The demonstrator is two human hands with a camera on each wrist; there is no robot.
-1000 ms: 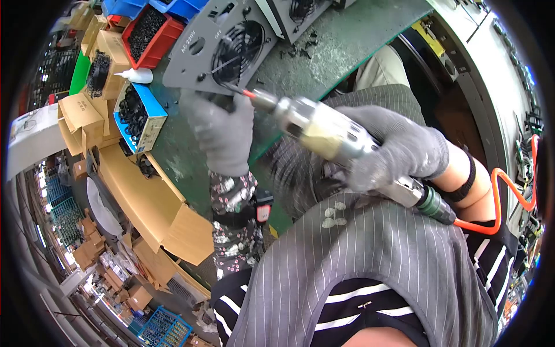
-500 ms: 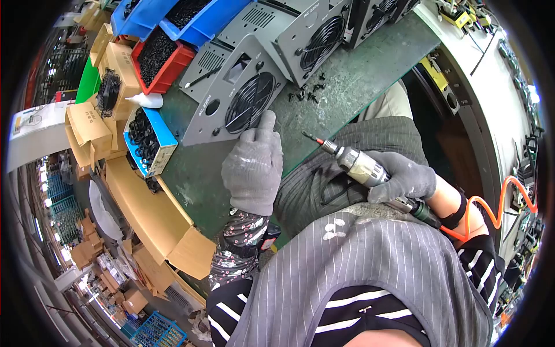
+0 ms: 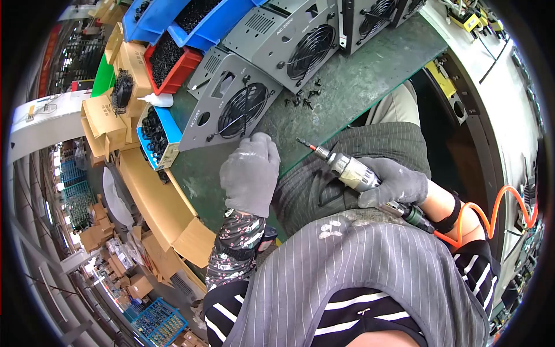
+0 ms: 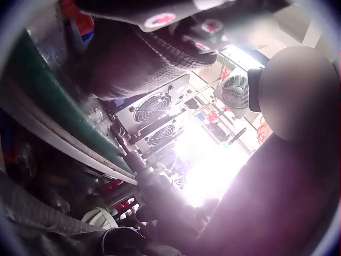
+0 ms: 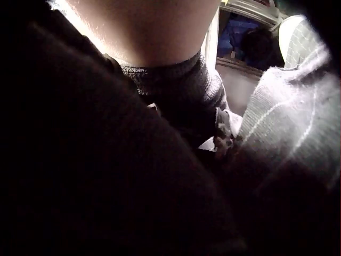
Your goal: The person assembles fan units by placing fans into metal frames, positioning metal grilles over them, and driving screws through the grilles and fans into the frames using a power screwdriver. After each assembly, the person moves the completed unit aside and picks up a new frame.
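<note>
My gloved right hand grips a pneumatic screwdriver over my lap, its bit pointing up and left toward the bench edge. In the head view, my gloved left hand is back-up at the lower edge of the nearest grey panel. Its fingertips are hidden, so I cannot tell whether they pinch anything. That panel carries a black fan grille and the lettering AC 220V. The left wrist view shows the screwdriver below the left glove; the right wrist view is mostly dark cloth.
More grey fan panels line the back of the green bench. Loose black screws lie before them. Left stand a red bin, blue bins, a white bottle and a blue-edged box. An orange hose trails right.
The screwdriver has come away from the panel by my left hand, down and right to my lap. My left index finger, extended along the panel half a second ago, no longer reaches over it.
</note>
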